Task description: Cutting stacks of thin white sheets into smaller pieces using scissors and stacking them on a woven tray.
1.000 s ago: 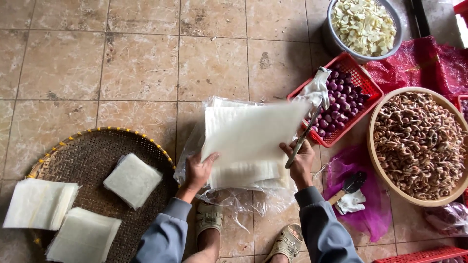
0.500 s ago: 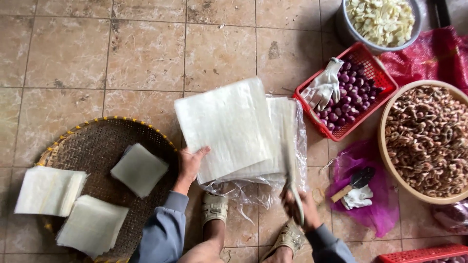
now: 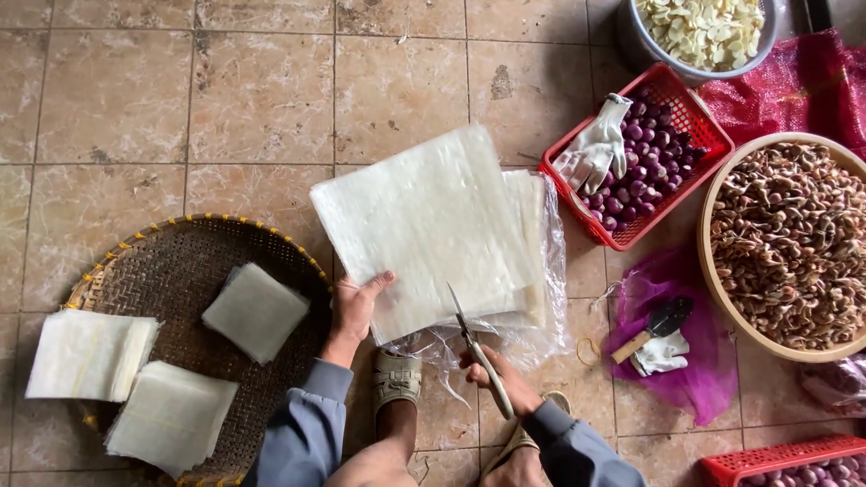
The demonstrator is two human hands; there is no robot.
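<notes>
My left hand (image 3: pixel 354 307) grips the near left corner of a stack of thin whitish square sheets (image 3: pixel 424 225), lifted and tilted above the tiled floor. My right hand (image 3: pixel 498 379) holds a pair of scissors (image 3: pixel 475 347) with the blades pointing up at the stack's near edge. More of the same sheets (image 3: pixel 530 225) lie underneath on a clear plastic bag (image 3: pixel 552 298). My sandalled feet (image 3: pixel 397 383) show below the stack.
A round woven tray (image 3: pixel 171 271) at left holds three piles of small cut squares (image 3: pixel 255 311). At right stand a red basket of purple shallots (image 3: pixel 654 162) with a white glove (image 3: pixel 595 144), a round basket of brown peelings (image 3: pixel 789 243), a metal bowl of pale pieces (image 3: pixel 704 32), and a knife on purple mesh (image 3: pixel 654 325).
The sheet stack has swung left and flattened toward the camera. My right hand has dropped from the stack's right side to below it, with the scissors now pointing upward at its near edge.
</notes>
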